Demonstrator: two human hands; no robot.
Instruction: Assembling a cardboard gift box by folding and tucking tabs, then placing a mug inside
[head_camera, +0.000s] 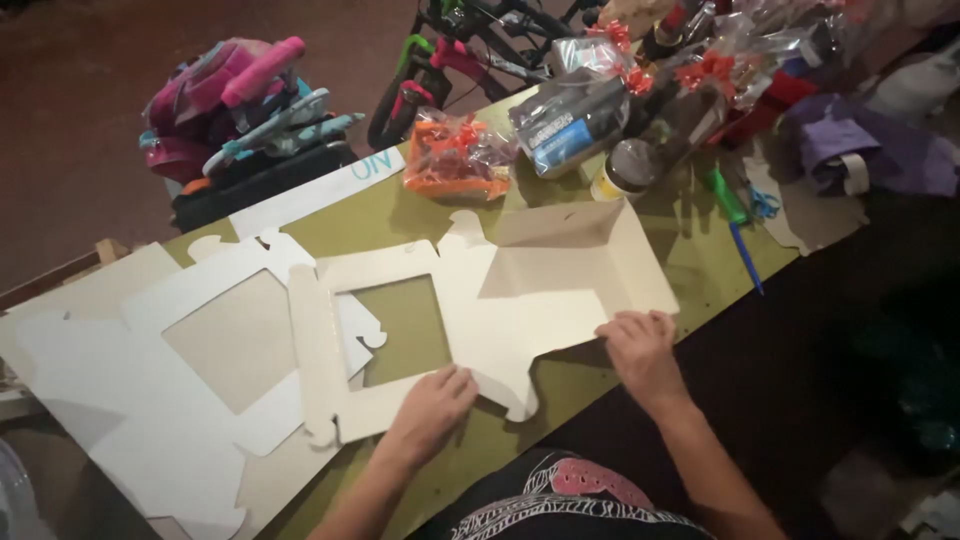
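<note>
A flat white cardboard box blank (500, 290) with a square window cut-out lies on the green table (690, 260). One of its panels at the right is folded partly upward. My left hand (428, 410) presses flat on the blank's near edge, below the window. My right hand (640, 345) rests with fingers curled on the blank's right near corner, by the raised panel. Neither hand lifts anything off the table.
More white die-cut blanks (190, 370) are stacked at the left. Cellophane-wrapped gift packs with red bows (600, 100) crowd the table's far side, along with an orange packet (455, 160), a green marker (728, 195) and a blue pen (745, 258). Children's bicycles (450, 50) and toys (240, 110) stand beyond.
</note>
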